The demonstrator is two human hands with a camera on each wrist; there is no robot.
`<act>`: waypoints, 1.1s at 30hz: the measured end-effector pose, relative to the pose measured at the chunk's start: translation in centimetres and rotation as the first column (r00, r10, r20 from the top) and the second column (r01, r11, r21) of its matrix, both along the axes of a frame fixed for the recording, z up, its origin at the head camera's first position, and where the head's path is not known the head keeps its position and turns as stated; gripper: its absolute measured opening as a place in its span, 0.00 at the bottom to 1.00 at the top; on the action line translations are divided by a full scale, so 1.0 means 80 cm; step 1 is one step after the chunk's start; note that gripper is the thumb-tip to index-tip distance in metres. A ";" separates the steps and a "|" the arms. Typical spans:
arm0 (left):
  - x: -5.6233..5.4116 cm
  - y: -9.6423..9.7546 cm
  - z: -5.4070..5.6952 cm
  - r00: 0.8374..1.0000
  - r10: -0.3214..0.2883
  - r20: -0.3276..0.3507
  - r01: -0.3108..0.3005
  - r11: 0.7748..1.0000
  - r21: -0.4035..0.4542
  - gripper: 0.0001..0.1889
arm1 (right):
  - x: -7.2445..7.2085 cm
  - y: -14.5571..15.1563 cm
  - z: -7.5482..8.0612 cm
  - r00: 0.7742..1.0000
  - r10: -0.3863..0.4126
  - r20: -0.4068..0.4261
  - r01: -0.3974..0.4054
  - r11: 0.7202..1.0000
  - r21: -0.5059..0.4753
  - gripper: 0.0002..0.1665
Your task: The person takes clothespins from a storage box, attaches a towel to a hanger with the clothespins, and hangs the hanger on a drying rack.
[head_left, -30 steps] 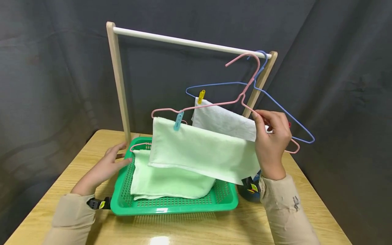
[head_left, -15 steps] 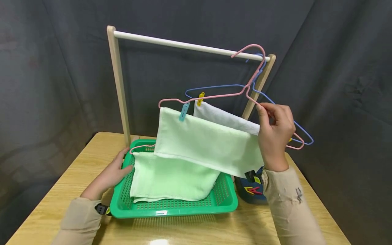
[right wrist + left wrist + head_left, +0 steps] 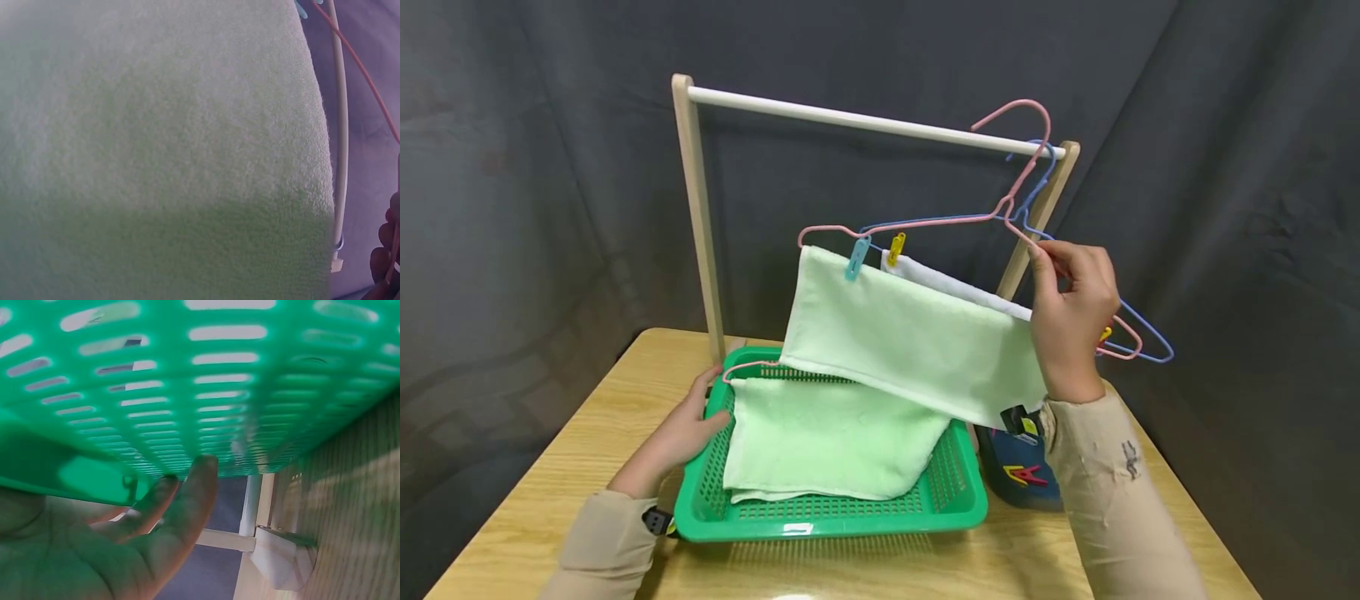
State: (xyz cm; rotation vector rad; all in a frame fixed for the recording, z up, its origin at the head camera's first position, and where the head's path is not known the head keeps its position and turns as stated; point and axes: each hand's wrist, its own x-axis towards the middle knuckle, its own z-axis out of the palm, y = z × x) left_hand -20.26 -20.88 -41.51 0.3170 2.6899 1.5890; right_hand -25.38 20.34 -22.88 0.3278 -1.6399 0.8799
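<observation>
My right hand (image 3: 1075, 308) pinches the right arm of a pink clothes hanger (image 3: 940, 222) and holds it up. A pale green towel (image 3: 910, 333) hangs from this hanger, with a blue clothespin (image 3: 857, 258) near its left corner. The hanger's hook appears at the height of the white rod (image 3: 865, 122); whether it touches the rod I cannot tell. With extended fingers, my left hand (image 3: 681, 433) rests against the left side of a green basket (image 3: 820, 527), thumb on the rim. In the left wrist view its fingertips (image 3: 203, 465) touch the slotted wall. Towel fills most of the right wrist view.
Another green towel (image 3: 827, 437) on a pink hanger lies in the basket. At the rod's right end hangs a blue hanger (image 3: 1150, 337) with a white towel (image 3: 958, 283) and a yellow clothespin (image 3: 896, 248). A dark blue container (image 3: 1015, 492) with clothespins stands right of the basket.
My right hand has raised the pink hanger and its towel slightly, up and to the right. My left hand has moved closer in against the basket's side.
</observation>
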 end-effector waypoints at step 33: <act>-0.013 -0.001 -0.006 1.000 -0.002 -0.003 0.002 0.999 0.042 0.39 | -0.043 0.009 0.019 0.996 -0.050 0.067 0.036 0.980 0.196 0.11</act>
